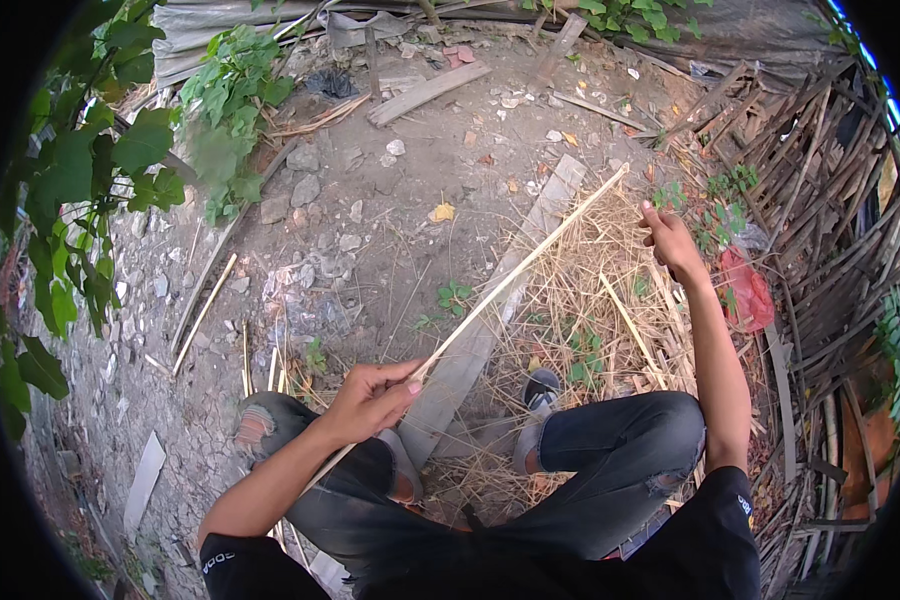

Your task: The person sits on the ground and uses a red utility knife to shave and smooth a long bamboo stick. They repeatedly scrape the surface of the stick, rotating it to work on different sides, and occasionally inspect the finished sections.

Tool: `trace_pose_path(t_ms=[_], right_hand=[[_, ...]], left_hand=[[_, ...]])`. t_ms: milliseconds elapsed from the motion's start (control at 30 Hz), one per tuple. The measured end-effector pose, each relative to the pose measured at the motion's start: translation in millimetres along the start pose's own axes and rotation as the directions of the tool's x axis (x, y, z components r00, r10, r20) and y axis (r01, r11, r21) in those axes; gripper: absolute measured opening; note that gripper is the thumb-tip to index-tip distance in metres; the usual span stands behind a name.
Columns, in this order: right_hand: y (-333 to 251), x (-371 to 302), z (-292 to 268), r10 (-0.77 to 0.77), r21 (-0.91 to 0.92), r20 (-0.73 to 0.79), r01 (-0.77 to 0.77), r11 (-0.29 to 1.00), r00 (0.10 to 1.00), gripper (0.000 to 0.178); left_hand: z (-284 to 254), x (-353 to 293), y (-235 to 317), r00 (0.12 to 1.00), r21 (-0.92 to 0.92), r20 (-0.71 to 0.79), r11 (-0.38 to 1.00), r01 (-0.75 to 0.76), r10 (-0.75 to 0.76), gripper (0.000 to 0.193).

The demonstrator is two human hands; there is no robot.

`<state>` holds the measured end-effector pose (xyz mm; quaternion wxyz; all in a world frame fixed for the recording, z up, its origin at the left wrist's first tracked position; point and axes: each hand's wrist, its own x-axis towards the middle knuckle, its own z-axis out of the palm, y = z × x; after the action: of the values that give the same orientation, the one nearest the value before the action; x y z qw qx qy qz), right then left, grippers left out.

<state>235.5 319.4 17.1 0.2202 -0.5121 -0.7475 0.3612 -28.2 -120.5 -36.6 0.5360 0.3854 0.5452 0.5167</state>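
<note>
My left hand (373, 402) grips a long, pale bamboo strip (515, 270) near its lower part, thumb and fingers pressed around it. The strip slants up to the right from my left forearm, its far tip above a heap of shavings. Beside that tip and apart from it, my right hand (673, 243) is raised with its fingers curled in; whatever they may hold is hidden. Below the strip a weathered grey plank (440, 400) runs between my bent legs. Thin straw-coloured shavings (560, 320) lie beside and partly over the plank.
A split stick (630, 325) lies on the shavings. More strips (208, 310) rest on the stony ground at left. Leafy branches (110, 150) hang at upper left. A stack of brown sticks (820, 180) lines the right side, with a red plastic bag (746, 290) in front.
</note>
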Motion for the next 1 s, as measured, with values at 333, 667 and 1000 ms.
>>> trace_pose_path(t_ms=[333, 667, 1000], right_hand=[[-143.9, -185.3, 94.9, -0.491, 0.015, 0.596, 0.603, 0.798, 0.635, 0.040], [-132.4, -183.4, 129.9, -0.391, -0.046, 0.699, 0.583, 0.811, 0.599, 0.050], [-118.8, -123.5, 115.0, -0.305, -0.183, 0.455, 0.423, 0.888, 0.837, 0.056]], left_hand=[[12.6, 36.5, 24.0, 0.978, -0.048, -0.177, 0.991, -0.123, 0.113, 0.042], [27.0, 42.4, 14.8, 0.947, 0.069, -0.272, 0.985, -0.156, 0.169, 0.038], [22.1, 24.6, 9.0, 0.957, 0.207, -0.215, 0.967, -0.149, 0.193, 0.040]])
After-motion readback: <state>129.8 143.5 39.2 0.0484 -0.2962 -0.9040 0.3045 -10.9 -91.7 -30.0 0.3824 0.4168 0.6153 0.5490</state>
